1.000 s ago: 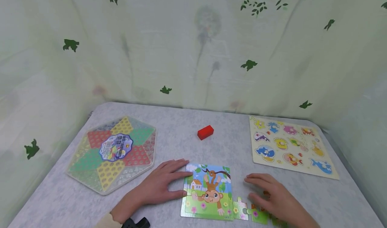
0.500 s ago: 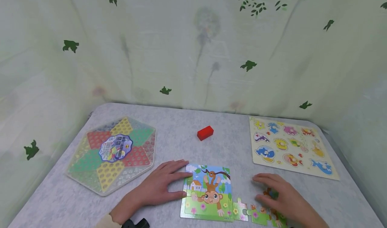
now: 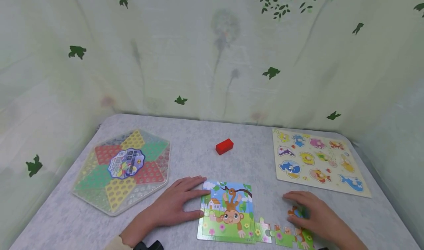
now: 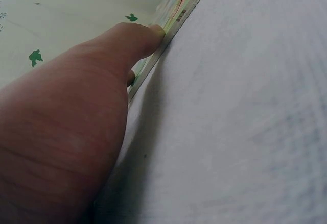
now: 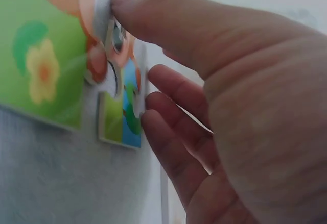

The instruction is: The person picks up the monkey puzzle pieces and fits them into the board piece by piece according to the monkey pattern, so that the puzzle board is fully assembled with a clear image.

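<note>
A framed jigsaw of a hanging monkey [image 3: 228, 209] lies flat at the table's front. My left hand [image 3: 179, 202] rests at its left side, thumb and index fingertips overlapping the edge; in the left wrist view the thumb [image 4: 138, 38] lies along the board's rim. Right of it, several loose jigsaw pieces [image 3: 283, 235] form a row. My right hand [image 3: 311, 213] hovers around another jigsaw piece [image 5: 115, 122], thumb and fingers spread at its edges. The palm partly hides that piece in the head view.
A Chinese checkers board [image 3: 122, 171] lies at the left. At the back middle stands a red block [image 3: 224, 146]. A sea-animal peg puzzle board [image 3: 319, 161] occupies the back right. Behind the table hangs a pale curtain [image 3: 198, 51] with green leaf prints.
My right hand has drifted to the right, uncovering more of the jigsaw pieces beneath it. The left hand and the framed jigsaw have stayed in place.
</note>
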Available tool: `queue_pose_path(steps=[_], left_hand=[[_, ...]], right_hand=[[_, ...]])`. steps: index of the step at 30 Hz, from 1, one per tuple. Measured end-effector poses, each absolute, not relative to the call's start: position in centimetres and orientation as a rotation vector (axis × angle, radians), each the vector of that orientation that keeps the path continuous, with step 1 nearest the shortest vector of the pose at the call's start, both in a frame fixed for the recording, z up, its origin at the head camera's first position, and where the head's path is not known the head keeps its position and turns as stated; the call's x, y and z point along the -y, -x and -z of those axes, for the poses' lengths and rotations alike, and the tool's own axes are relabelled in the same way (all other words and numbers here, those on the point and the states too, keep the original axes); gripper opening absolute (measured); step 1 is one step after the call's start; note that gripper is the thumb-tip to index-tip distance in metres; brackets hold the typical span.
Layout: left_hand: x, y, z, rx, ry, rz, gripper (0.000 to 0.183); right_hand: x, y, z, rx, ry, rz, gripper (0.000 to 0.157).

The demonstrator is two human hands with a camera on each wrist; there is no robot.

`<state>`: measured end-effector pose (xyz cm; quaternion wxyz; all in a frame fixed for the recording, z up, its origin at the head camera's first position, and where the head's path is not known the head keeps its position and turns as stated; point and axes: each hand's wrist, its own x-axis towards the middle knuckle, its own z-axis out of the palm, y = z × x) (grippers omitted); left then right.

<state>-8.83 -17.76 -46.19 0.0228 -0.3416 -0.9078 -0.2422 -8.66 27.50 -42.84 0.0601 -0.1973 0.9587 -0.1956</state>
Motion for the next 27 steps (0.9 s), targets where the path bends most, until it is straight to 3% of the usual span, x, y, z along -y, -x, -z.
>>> queue_pose_path(steps=[27], left_hand=[[17.7, 8.8, 46.2, 2.776, 1.080, 0.706, 0.054]], right_hand=[[-29.3, 8.7, 42.4, -2.818, 0.446, 0.582, 0.051]])
